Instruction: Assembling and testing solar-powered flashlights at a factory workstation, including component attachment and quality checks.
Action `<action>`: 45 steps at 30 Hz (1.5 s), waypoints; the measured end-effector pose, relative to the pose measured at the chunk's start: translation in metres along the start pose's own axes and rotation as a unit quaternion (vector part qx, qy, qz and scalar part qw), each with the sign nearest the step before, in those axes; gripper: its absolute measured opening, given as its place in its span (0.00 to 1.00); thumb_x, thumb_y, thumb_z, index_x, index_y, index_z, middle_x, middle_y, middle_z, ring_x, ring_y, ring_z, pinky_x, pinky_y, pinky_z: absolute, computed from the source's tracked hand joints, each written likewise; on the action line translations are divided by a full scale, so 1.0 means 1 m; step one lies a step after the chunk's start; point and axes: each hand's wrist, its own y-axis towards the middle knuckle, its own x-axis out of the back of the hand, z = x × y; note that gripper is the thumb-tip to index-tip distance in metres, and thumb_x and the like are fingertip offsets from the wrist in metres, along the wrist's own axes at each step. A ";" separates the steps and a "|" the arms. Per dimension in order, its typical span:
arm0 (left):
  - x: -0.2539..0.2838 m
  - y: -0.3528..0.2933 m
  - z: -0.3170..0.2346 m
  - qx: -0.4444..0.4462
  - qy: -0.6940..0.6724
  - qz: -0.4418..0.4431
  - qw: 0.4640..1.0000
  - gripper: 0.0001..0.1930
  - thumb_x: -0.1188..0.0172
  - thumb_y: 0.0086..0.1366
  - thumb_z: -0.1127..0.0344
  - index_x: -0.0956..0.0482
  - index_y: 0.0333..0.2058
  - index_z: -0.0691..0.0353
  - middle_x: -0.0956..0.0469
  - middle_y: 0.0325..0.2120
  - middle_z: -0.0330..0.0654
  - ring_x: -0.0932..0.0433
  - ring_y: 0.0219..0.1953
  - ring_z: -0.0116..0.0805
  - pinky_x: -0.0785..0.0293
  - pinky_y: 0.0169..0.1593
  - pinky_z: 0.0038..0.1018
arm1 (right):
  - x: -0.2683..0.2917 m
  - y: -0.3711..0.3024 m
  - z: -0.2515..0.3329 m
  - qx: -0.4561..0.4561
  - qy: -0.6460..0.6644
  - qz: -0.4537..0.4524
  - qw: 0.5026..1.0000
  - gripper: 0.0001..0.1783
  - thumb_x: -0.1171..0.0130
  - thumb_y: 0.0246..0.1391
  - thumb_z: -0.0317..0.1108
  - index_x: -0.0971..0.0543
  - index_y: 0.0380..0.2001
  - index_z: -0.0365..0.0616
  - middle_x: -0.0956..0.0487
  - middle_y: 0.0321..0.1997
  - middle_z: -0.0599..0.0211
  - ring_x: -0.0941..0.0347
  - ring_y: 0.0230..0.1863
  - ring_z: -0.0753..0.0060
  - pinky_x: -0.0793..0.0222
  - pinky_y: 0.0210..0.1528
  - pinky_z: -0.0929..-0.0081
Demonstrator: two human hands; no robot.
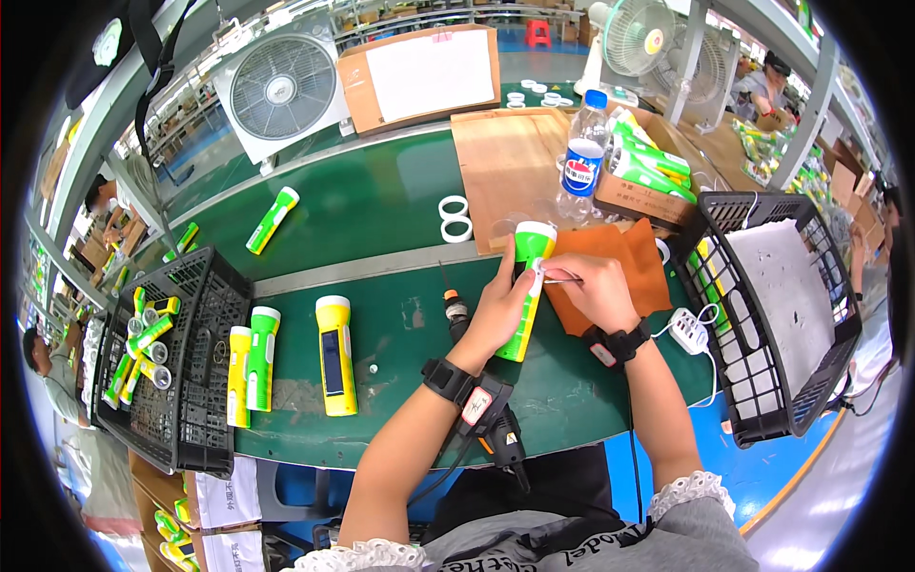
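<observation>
A green and yellow flashlight with a white head is tilted in my left hand, whose fingers are wrapped round its side. My right hand pinches a thin, dark, rod-like tool against the flashlight's upper side, by a small white part. What the tool's tip touches is too small to make out. Under my left forearm lies a black electric screwdriver with an orange collar. A brown-orange cloth is spread beneath my right hand. Three more flashlights stand apart to the left, one showing a dark panel.
A black crate with flashlights stands left; another black crate is at right, beside a white power strip. Behind are a bottle, a cardboard box of flashlights, white rings and a lone flashlight.
</observation>
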 end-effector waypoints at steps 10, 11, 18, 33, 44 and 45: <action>-0.002 0.000 -0.003 -0.031 0.054 -0.008 0.998 0.32 0.52 0.61 0.56 0.52 0.60 0.60 0.30 0.44 0.54 0.29 0.45 0.42 0.35 0.48 0.28 | -0.001 -0.001 -0.001 -0.068 0.020 0.028 0.997 0.08 0.44 0.41 0.21 0.22 0.28 0.42 0.22 0.27 0.61 0.23 0.29 0.64 0.29 0.30 0.76; -0.003 0.001 -0.004 -0.036 0.046 -0.014 0.998 0.32 0.52 0.61 0.56 0.52 0.60 0.60 0.30 0.46 0.53 0.29 0.46 0.41 0.35 0.48 0.28 | -0.001 -0.001 -0.001 -0.081 0.035 0.011 0.996 0.09 0.44 0.41 0.20 0.22 0.29 0.42 0.22 0.26 0.61 0.23 0.29 0.64 0.29 0.30 0.77; 0.008 0.008 -0.009 0.076 -0.194 -0.073 0.975 0.20 0.59 0.63 0.54 0.40 0.50 0.57 0.31 0.32 0.40 0.31 0.21 0.28 0.32 0.25 0.24 | 0.016 0.004 0.013 -0.101 0.087 -0.153 0.979 0.06 0.44 0.45 0.23 0.22 0.29 0.42 0.21 0.28 0.59 0.23 0.27 0.68 0.29 0.29 0.77; 0.009 -0.005 -0.018 0.057 -0.395 0.034 0.916 0.23 0.64 0.65 0.45 0.36 0.44 0.59 0.29 0.30 0.40 0.30 0.21 0.28 0.31 0.24 0.23 | 0.006 0.002 0.012 -0.092 0.067 0.034 0.993 0.05 0.51 0.51 0.32 0.28 0.29 0.43 0.28 0.21 0.56 0.31 0.25 0.53 0.38 0.26 0.62; 0.001 -0.001 -0.017 0.043 -0.215 0.031 0.975 0.18 0.46 0.59 0.63 0.38 0.46 0.62 0.27 0.36 0.41 0.26 0.32 0.29 0.26 0.34 0.26 | 0.007 0.001 0.010 -0.030 -0.016 0.025 0.999 0.10 0.48 0.47 0.31 0.24 0.35 0.52 0.23 0.21 0.66 0.28 0.20 0.60 0.34 0.22 0.67; 0.001 -0.001 -0.018 0.035 -0.212 0.017 0.977 0.17 0.45 0.59 0.65 0.37 0.45 0.62 0.28 0.33 0.39 0.26 0.32 0.29 0.28 0.35 0.24 | 0.007 0.001 0.010 -0.031 -0.015 0.025 0.999 0.10 0.48 0.47 0.31 0.24 0.35 0.52 0.23 0.21 0.66 0.28 0.20 0.60 0.34 0.22 0.67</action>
